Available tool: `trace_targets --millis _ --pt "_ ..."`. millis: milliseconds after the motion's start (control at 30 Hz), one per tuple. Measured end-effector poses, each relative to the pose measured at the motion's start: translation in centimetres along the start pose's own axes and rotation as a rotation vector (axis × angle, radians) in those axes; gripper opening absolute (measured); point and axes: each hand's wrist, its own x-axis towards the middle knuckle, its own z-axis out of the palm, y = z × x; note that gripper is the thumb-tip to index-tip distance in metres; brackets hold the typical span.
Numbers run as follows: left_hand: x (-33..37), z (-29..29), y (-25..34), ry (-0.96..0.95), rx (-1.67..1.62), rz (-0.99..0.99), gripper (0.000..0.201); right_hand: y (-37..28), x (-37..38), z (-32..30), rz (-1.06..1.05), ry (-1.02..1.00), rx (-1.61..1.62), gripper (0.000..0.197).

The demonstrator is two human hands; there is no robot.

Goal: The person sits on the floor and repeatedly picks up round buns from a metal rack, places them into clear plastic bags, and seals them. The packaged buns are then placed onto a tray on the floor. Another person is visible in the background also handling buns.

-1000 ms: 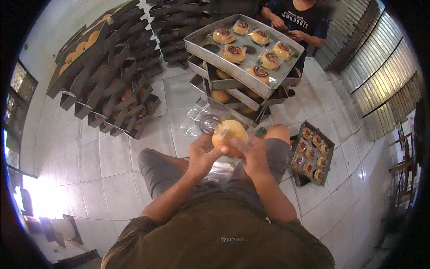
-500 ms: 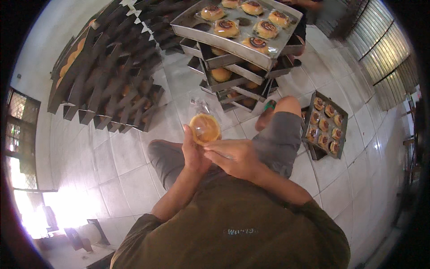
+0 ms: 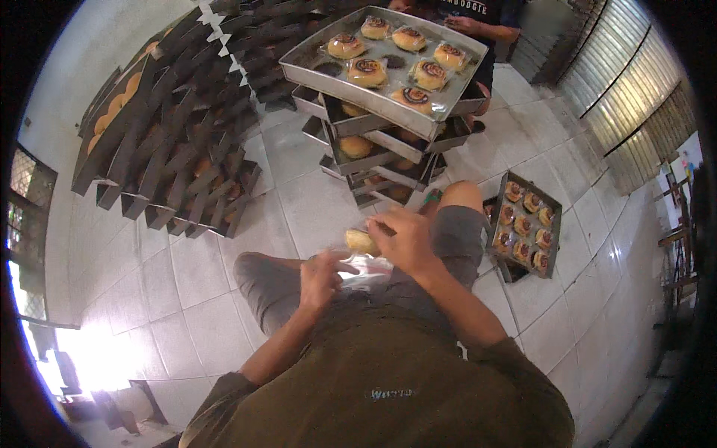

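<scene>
A round golden bun (image 3: 360,240) is in front of my lap, with my right hand (image 3: 403,237) closed on its right side. It seems to be in clear wrap, though blur hides the detail. My left hand (image 3: 320,280) is lower and to the left, its fingers apart and pointing at shiny clear plastic bags (image 3: 366,272) over my lap. Motion smears the left fingertips, and whether they touch the plastic is unclear. Ahead stands a tall crisscross stack of metal trays; its top tray (image 3: 299,73) bears several wrapped buns (image 3: 366,72) with dark swirls.
On the floor at right, a smaller tray (image 3: 554,205) carries rows of swirl-topped buns. Many dark trays (image 3: 149,179) with buns are stacked at the left. Another person (image 3: 497,31) stands behind the tray stack. Corrugated metal sheeting (image 3: 635,82) rises at the far right.
The bun was face-on in my left hand with my right fingers at its edge. Now my right hand has it, and my left hand has come away, down toward the plastic bags.
</scene>
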Motion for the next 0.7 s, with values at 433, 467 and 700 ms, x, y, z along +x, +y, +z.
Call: trace_targets --millis 433,467,700 --pt "3.7 4.8 2.7 -0.477 -1.039 0.136 0.082 -6.9 -4.2 -4.3 0.151 -0.129 0.209 0.02" --pt "3.0 5.0 3.2 -0.44 -1.002 0.149 0.083 -8.0 -4.2 -2.9 -0.005 -0.081 0.127 0.018" --pt "1.2 6.5 5.7 -0.364 -0.96 0.197 0.068 -9.3 -4.2 -0.4 -0.074 -0.187 -0.128 0.016"
